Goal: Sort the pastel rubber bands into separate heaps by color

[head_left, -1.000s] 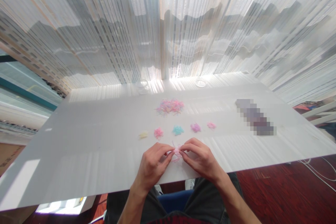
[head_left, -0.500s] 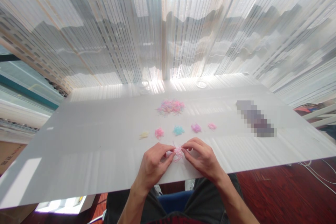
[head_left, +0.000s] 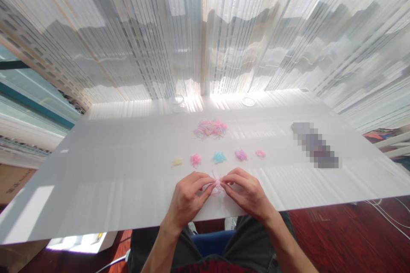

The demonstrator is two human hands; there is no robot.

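A small bunch of pale pink strands (head_left: 218, 187) is pinched between both hands just above the table's near side. My left hand (head_left: 191, 196) is closed, thumb and forefinger gripping the bunch's left side. From the right, my right hand (head_left: 245, 190) pinches the same bunch, its fingertips almost touching the left ones. Beyond my hands lies a row of small piles: a yellow pile (head_left: 177, 161), a coral-pink pile (head_left: 195, 160), a turquoise pile (head_left: 219, 157), a purple pile (head_left: 241, 155) and a light pink pile (head_left: 260, 153).
Behind the row sits a larger mixed-colour heap of strands (head_left: 210, 129). Two clear round containers (head_left: 249, 101) stand at the white table's (head_left: 128, 149) back edge by the curtain (head_left: 144, 51). A pixelated object (head_left: 317, 145) lies on the right.
My fingertips have drawn slightly closer together on the pink bunch. The whole view has shifted a little; the piles on the table stay where they were.
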